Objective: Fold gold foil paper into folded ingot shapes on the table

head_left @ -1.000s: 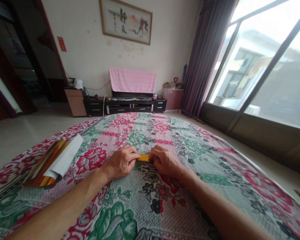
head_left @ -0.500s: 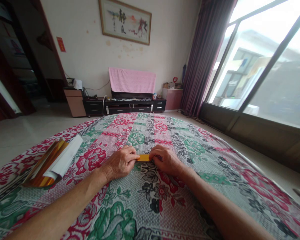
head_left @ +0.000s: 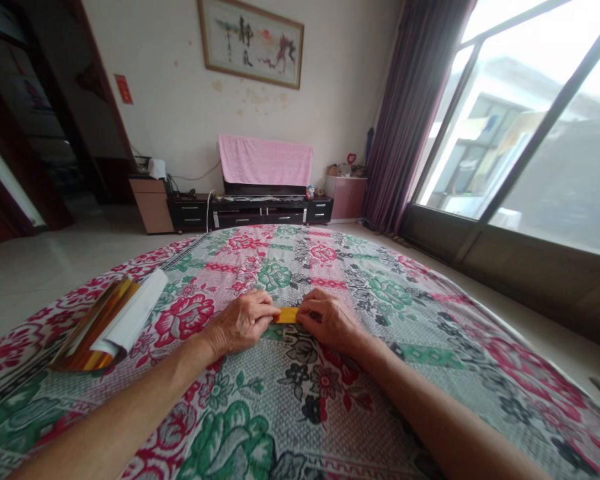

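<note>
A small strip of shiny gold paper [head_left: 289, 315] lies low over the patterned tablecloth, stretched between my two hands. My left hand [head_left: 245, 321] pinches its left end between thumb and fingers. At the right end, my right hand [head_left: 330, 320] grips it the same way, fingers curled. The strip's ends are hidden under my fingertips. Off to the left of my left forearm rests a loose stack of gold and white paper sheets [head_left: 110, 323], their edges curling up.
The floral tablecloth [head_left: 235, 440] covers a round table. Beyond it stand a black TV cabinet [head_left: 250, 217] and a pink cloth [head_left: 265, 160] draped over a screen. A purple curtain [head_left: 405, 120] hangs by the window on the right.
Almost nothing differs. My right fingers have shifted slightly left on the gold paper, and the whole view has moved a little.
</note>
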Action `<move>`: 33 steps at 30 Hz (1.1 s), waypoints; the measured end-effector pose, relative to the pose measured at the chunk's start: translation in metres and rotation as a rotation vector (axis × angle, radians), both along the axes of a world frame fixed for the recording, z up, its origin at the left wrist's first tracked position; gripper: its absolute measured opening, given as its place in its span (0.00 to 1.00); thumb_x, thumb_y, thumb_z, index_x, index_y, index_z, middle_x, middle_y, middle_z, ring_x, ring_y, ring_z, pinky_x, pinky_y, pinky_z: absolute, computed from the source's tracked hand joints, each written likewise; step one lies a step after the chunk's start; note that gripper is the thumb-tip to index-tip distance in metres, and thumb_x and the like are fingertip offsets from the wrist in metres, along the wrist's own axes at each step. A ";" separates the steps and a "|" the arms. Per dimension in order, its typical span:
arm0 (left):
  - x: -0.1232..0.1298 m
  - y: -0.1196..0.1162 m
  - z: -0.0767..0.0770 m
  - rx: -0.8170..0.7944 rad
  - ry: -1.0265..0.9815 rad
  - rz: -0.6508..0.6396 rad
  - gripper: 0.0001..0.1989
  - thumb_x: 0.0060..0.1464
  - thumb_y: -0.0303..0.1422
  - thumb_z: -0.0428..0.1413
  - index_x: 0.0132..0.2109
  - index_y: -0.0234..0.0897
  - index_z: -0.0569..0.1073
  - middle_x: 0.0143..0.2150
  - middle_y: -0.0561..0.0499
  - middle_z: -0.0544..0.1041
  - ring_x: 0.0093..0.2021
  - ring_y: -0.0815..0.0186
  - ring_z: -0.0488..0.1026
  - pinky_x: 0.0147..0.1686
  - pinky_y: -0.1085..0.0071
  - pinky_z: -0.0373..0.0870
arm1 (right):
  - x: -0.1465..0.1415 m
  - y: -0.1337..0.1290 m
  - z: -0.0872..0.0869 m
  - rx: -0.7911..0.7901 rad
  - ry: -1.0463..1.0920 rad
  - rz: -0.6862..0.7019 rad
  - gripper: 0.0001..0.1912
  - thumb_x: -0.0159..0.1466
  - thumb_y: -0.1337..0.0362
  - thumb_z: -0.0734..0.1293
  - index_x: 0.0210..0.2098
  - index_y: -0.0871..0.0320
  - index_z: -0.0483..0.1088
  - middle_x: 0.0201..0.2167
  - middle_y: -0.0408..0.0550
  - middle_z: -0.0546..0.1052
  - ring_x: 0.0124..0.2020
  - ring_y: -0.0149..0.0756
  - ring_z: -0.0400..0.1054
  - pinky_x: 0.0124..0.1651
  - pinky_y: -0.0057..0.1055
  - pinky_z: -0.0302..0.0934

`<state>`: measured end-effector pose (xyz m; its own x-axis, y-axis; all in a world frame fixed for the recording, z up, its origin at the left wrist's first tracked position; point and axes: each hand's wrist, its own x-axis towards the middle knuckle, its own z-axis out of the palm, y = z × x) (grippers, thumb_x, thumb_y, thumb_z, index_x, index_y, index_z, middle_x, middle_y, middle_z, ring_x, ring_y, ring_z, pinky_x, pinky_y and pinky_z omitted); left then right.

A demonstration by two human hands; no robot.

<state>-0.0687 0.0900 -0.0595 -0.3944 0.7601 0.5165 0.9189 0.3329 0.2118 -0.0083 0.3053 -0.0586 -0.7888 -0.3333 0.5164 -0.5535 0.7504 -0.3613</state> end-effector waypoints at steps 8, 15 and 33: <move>-0.002 0.000 0.000 0.087 -0.099 -0.002 0.08 0.53 0.27 0.51 0.32 0.35 0.75 0.33 0.49 0.74 0.35 0.68 0.69 0.39 0.69 0.67 | -0.002 0.001 -0.004 -0.017 0.015 0.002 0.04 0.59 0.69 0.64 0.30 0.58 0.72 0.32 0.46 0.71 0.34 0.30 0.65 0.38 0.27 0.60; -0.001 0.000 -0.001 0.080 -0.089 0.020 0.08 0.53 0.28 0.51 0.32 0.35 0.75 0.33 0.49 0.73 0.36 0.68 0.69 0.39 0.68 0.68 | 0.001 -0.001 0.000 -0.017 0.006 -0.003 0.05 0.59 0.70 0.64 0.30 0.58 0.72 0.31 0.46 0.72 0.34 0.30 0.65 0.38 0.27 0.60; 0.011 -0.005 0.014 -0.176 0.163 0.013 0.11 0.52 0.27 0.49 0.34 0.37 0.77 0.35 0.49 0.74 0.37 0.65 0.69 0.38 0.67 0.70 | 0.000 -0.006 -0.002 -0.049 -0.040 -0.051 0.05 0.58 0.70 0.64 0.30 0.58 0.73 0.31 0.46 0.71 0.34 0.32 0.65 0.39 0.29 0.60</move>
<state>-0.0573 0.0850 -0.0456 -0.3272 0.8395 0.4339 0.9316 0.3636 -0.0010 -0.0084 0.2989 -0.0609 -0.8243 -0.2668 0.4993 -0.4994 0.7580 -0.4195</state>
